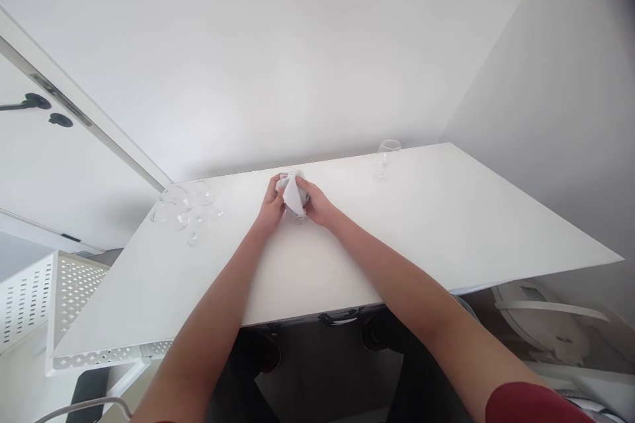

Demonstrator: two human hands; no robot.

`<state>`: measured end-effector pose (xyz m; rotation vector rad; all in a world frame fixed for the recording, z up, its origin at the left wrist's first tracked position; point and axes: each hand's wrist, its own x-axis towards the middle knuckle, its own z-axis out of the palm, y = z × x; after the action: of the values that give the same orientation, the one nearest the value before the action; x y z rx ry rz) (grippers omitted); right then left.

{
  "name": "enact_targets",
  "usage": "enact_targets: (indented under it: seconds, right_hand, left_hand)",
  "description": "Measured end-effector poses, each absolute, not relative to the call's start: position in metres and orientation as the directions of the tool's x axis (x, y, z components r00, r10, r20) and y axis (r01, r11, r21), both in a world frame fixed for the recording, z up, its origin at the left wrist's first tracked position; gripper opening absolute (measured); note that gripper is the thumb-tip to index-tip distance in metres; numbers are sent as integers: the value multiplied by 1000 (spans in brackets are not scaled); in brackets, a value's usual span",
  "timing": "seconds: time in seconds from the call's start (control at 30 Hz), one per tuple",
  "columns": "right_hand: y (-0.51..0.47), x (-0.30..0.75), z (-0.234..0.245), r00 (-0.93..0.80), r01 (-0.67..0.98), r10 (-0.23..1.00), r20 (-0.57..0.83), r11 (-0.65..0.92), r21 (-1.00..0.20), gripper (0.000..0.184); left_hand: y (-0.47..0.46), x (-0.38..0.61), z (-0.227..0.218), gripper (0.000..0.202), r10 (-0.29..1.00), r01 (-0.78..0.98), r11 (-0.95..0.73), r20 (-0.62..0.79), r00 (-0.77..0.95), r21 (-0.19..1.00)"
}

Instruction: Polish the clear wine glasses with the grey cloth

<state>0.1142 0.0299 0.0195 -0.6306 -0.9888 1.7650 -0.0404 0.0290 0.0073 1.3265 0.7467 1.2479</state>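
Both my hands meet at the far middle of the white table [421, 231]. My left hand [272, 206] is closed round a clear wine glass [284, 180], most of which is hidden by the fingers. My right hand [316, 203] is closed on a white cloth [293, 198] pressed against that glass. Only the rim and a little of the glass base show between the hands.
Several clear wine glasses [184, 208] stand together at the table's far left. One lone wine glass [387, 157] stands at the far right by the wall. A white perforated cart [59, 304] is at the left, a white round appliance [540, 324] at lower right.
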Motion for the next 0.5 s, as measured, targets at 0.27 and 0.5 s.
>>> enact_targets:
  seconds: [0.27,0.5]
  right_hand:
    - [39,111,12,-243,-446,964,-105,-207,-871,67]
    - [30,114,21,-428,-453,903,32,-184,-872,68]
  left_hand:
    - [30,-41,6,50,945,-220,-135,193,265,966]
    - [34,-42,1,47,958,-236,-126,180,223,964]
